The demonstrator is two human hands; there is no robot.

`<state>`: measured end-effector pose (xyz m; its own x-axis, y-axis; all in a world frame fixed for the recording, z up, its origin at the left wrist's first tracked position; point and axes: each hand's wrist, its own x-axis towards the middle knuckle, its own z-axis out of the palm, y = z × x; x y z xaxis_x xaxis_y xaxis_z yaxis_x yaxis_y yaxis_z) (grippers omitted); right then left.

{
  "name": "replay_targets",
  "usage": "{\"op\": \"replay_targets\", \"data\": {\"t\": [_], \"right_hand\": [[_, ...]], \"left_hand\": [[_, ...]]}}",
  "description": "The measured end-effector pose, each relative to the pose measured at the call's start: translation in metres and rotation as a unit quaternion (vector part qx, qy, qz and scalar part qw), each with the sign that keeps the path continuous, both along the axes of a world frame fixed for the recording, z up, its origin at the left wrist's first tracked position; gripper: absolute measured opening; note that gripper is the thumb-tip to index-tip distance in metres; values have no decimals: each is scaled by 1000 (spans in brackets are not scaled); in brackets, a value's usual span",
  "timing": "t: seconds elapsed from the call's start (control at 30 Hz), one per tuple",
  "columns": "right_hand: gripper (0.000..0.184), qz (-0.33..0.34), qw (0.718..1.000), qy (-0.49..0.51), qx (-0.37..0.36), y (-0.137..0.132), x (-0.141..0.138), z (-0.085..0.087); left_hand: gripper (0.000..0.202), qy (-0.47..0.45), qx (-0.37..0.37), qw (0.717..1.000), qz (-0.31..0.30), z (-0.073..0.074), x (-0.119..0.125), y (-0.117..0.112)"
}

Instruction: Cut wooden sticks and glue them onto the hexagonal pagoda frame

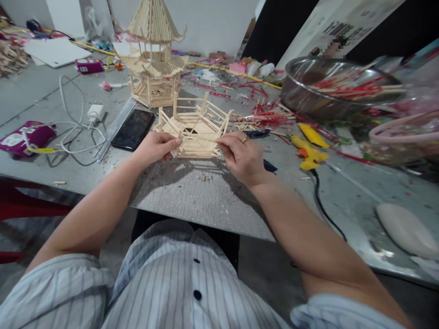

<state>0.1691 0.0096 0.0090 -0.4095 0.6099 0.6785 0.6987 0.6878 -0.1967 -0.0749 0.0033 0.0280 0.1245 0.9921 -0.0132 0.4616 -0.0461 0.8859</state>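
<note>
A small hexagonal base of pale wooden sticks [197,150], with short posts and railings, stands on the table before me. Across its near side runs a thin wooden stick [199,136]. My right hand [242,155] pinches the stick's right end between thumb and fingertips. At the other end, my left hand [157,147] is closed, with thumb and finger at the front left corner of the base. Whether those fingers grip the stick or a post is hard to see. Just behind rises a taller stick pagoda [154,68] with a pointed roof.
Left of the base lie a black phone [133,130], a white charger [96,112] with looped cable and a purple device [27,138]. On the right are a yellow glue gun [310,153] with a black cord, a metal bowl [291,87] of sticks and a pale computer mouse [406,228].
</note>
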Motion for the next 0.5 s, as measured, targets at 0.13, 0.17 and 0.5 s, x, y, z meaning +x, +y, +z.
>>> {"op": "replay_targets", "data": {"t": [0.13, 0.17, 0.5], "right_hand": [[30, 6, 1000, 6, 1, 0, -3, 1], [29, 7, 1000, 7, -1, 0, -3, 1], [27, 8, 1000, -8, 20, 3, -3, -1]], "left_hand": [[33, 16, 21, 1000, -3, -2, 0, 1], [34, 19, 27, 999, -4, -3, 0, 1], [46, 75, 45, 996, 27, -5, 2, 3]]}}
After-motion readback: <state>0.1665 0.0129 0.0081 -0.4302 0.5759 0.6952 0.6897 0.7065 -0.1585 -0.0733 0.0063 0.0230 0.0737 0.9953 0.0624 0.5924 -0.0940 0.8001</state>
